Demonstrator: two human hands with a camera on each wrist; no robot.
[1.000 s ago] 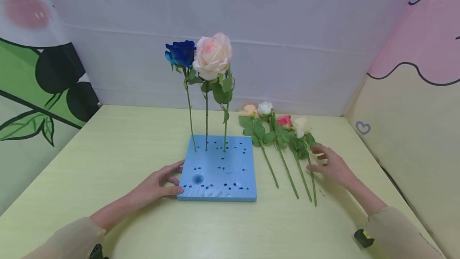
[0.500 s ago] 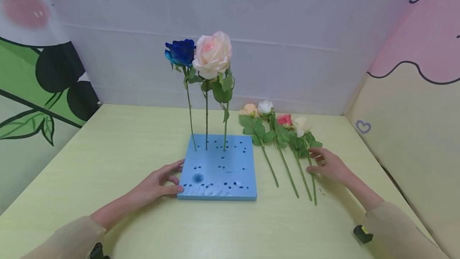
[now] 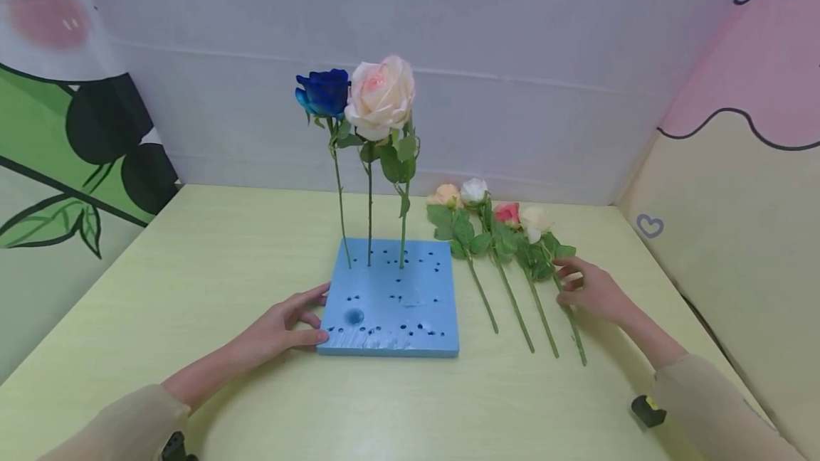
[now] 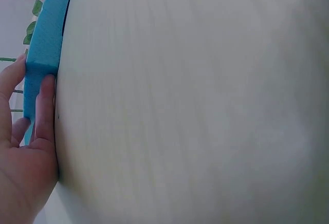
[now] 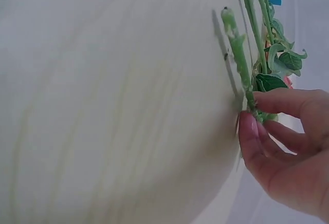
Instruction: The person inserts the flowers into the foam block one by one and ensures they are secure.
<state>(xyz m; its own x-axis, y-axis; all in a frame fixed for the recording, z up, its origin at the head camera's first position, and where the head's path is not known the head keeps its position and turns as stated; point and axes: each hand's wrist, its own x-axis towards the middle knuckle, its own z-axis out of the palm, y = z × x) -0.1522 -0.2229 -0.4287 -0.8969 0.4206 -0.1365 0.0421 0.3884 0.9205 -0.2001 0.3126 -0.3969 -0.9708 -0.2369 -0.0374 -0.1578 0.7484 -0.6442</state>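
Observation:
In the head view my left hand (image 3: 291, 322) rests at the left edge of a blue foam block (image 3: 416, 311) full of small holes. Its fingers lie along the block's side in the left wrist view, the thumb touching the near corner. My right hand (image 3: 592, 290) pinches the green stem (image 5: 239, 54) of the rightmost rose between thumb and fingertips. That cream rose (image 3: 534, 219) still lies on the table. To its left lie a pink-red rose (image 3: 506, 213), a white rose (image 3: 474, 191) and a peach rose (image 3: 446, 195). A blue rose (image 3: 324, 93) and a large pale pink rose (image 3: 381, 98) stand upright in the block.
Three stems rise from the block's back part; leaves (image 3: 397, 162) overlap the right one. The pale yellow table (image 3: 224, 247) meets a grey-white backdrop (image 3: 544, 77) behind. Printed panels flank it, a pink and cream one (image 3: 737, 219) at right.
My right hand has taken the rightmost rose's stem, and its lower end has swung to the right, away from the other stems. My left hand stays at the block.

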